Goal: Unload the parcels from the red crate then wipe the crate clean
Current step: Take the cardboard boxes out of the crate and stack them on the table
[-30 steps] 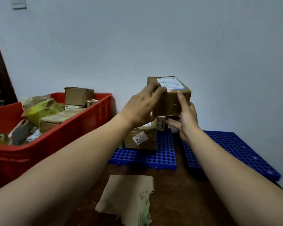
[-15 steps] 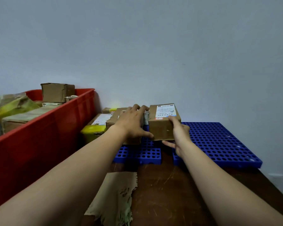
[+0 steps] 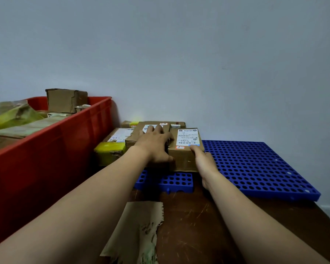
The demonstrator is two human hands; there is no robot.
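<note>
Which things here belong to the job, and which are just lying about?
Job: red crate; cardboard box and yellow-green bag inside it; labelled parcel gripped by right hand; cloth, probably for wiping.
Lying about: right blue mat; wooden table.

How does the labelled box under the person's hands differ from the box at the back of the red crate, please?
The labelled box sits on the blue perforated mat, white shipping label on top; the crate box sits on parcels inside the red crate, no label visible. Both are brown cardboard.
</note>
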